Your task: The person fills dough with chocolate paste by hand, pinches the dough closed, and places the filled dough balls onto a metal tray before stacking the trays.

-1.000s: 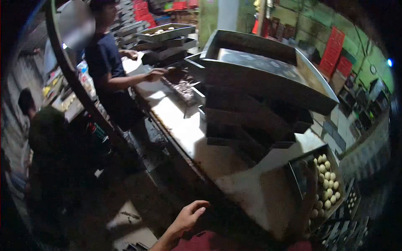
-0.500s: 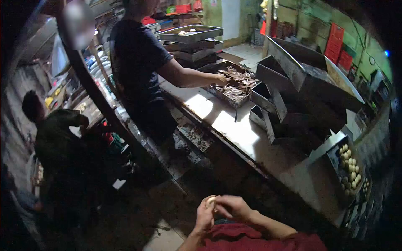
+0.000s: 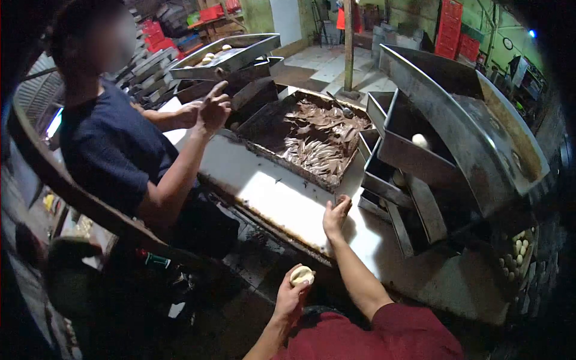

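My left hand, low in the middle of the view, is closed around a pale round piece of dough with a hollow pressed into its upper face. Farther forward, my right hand reaches over the table edge, its thumb apart from the fingers and nothing visible in it. Just beyond it is the near corner of a large metal tray full of glossy brown paste, apart from my fingers. A spoon-like tool lies at the tray's far edge.
Stacked metal trays lean at the right, one holding a dough ball. More dough balls sit at far right. Across the tray, a co-worker holds both hands near another tray stack. A wooden post stands behind.
My right hand has left the dough and stretched forward to the paste tray. The dough in my left hand now shows its hollow. The co-worker's hand has withdrawn from the paste. My view has shifted.
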`<action>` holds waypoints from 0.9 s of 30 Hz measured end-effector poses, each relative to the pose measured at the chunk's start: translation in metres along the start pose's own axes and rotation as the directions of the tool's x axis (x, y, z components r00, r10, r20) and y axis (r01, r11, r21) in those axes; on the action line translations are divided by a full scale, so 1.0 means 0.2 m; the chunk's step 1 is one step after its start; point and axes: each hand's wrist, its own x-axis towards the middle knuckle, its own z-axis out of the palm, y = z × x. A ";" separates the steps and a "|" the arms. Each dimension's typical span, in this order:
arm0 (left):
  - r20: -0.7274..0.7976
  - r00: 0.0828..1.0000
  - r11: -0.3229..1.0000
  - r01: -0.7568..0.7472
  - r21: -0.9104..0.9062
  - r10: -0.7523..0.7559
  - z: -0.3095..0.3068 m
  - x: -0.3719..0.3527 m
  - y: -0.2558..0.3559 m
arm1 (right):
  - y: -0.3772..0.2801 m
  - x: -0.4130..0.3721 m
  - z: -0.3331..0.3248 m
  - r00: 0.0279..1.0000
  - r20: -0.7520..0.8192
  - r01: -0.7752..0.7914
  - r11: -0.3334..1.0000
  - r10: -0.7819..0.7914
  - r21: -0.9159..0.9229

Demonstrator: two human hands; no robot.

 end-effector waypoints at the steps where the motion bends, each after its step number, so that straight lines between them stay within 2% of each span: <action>1: -0.006 0.999 0.998 -0.052 0.020 0.052 0.03 0.07 0.04 | 0.02 0.00 0.01 1.000 -0.010 -0.030 1.000 0.030 0.009; 2: -0.003 0.994 0.993 -0.107 0.043 0.108 0.05 0.15 0.08 | 0.04 0.00 0.01 0.998 -0.026 -0.057 0.998 0.058 0.021; 3: -0.007 0.991 0.980 -0.130 0.152 0.132 0.01 0.26 0.08 | -0.02 -0.02 -0.03 0.998 -0.070 -0.003 0.999 0.000 -0.045; 4: 0.007 0.994 0.981 -0.113 0.155 0.114 0.02 0.35 0.11 | -0.07 -0.06 -0.08 1.000 -0.019 -0.018 0.998 0.016 -0.061; 5: 0.043 0.989 0.924 -0.148 0.352 0.142 0.04 0.44 0.14 | -0.13 -0.09 -0.11 0.983 0.014 0.183 0.980 -0.182 -0.085; 6: 0.084 0.983 0.828 -0.180 0.531 0.160 0.06 0.51 0.16 | -0.26 -0.10 -0.13 0.970 0.156 0.190 0.982 -0.186 -0.006; 7: 0.245 0.967 0.824 -0.189 0.534 0.063 0.09 0.58 0.16 | -0.33 -0.07 -0.11 0.950 0.253 0.201 0.978 -0.180 -0.057; 8: 0.415 0.897 0.779 -0.150 0.609 -0.152 0.04 0.63 0.17 | -0.38 0.01 -0.07 0.924 0.345 0.211 0.972 -0.164 -0.104; 10: 0.537 0.832 0.953 -0.033 0.300 -0.140 0.07 0.70 0.21 | -0.45 0.29 0.03 0.923 0.372 0.171 0.969 -0.094 -0.179; 11: 0.505 0.816 0.923 0.086 0.376 -0.282 0.10 0.70 0.39 | -0.34 0.42 0.12 0.952 0.294 0.182 0.927 -0.083 -0.329; 12: 0.536 0.791 0.946 0.165 0.278 -0.295 0.11 0.72 0.50 | -0.24 0.55 0.22 0.974 0.210 0.180 0.863 -0.087 -0.473; 13: 0.566 0.765 0.952 0.248 0.182 -0.308 0.12 0.75 0.60 | -0.27 0.66 0.26 0.968 0.251 0.185 0.746 -0.025 -0.639; 14: 0.596 0.760 0.963 0.250 0.097 -0.258 0.10 0.81 0.64 | -0.30 0.75 0.28 0.957 0.287 0.206 0.597 0.041 -0.775; 16: 0.514 0.823 0.967 0.248 0.058 -0.242 0.06 0.91 0.72 | -0.33 0.82 0.33 0.902 0.350 0.223 0.421 0.252 -0.879; 17: 0.516 0.817 0.962 0.269 0.055 -0.258 0.05 0.94 0.77 | -0.34 0.80 0.33 0.858 0.408 0.312 0.314 0.312 -0.897; 18: 0.433 0.854 0.955 0.288 0.069 -0.289 0.06 0.96 0.82 | -0.35 0.76 0.34 0.855 0.401 0.308 0.300 0.328 -0.903; 19: 0.344 0.884 0.948 0.307 0.081 -0.316 0.05 0.98 0.85 | -0.35 0.71 0.34 0.839 0.459 0.373 0.304 0.293 -0.877; 20: 0.345 0.880 0.944 0.321 0.077 -0.327 0.04 1.00 0.87 | -0.37 0.68 0.33 0.818 0.515 0.437 0.306 0.254 -0.846; 21: 0.288 0.898 0.942 0.328 0.072 -0.334 0.03 1.03 0.87 | -0.48 0.68 0.30 0.736 0.601 0.516 0.316 0.312 -0.796; 22: 0.232 0.912 0.941 0.331 0.068 -0.337 0.02 1.04 0.87 | -0.48 0.70 0.28 0.739 0.594 0.511 0.310 0.319 -0.802; 23: 0.286 0.915 0.955 0.298 0.000 -0.285 -0.02 1.08 0.81 | -0.48 0.72 0.26 0.632 0.648 0.573 0.307 0.425 -0.760; 24: 0.296 0.911 0.954 0.298 0.009 -0.288 -0.02 1.09 0.80 | -0.48 0.74 0.23 0.514 0.683 0.626 0.317 0.519 -0.712; 25: 0.300 0.912 0.957 0.290 0.012 -0.281 -0.02 1.10 0.79 | -0.49 0.77 0.20 0.516 0.707 0.600 0.386 0.483 -0.701; 26: 0.301 0.915 0.960 0.279 0.012 -0.269 -0.01 1.09 0.79 | -0.50 0.81 0.16 0.490 0.699 0.550 0.437 0.521 -0.711; 27: 0.305 0.917 0.964 0.267 0.015 -0.259 0.01 1.08 0.80 | -0.57 0.80 0.10 0.550 0.706 0.440 0.563 0.446 -0.699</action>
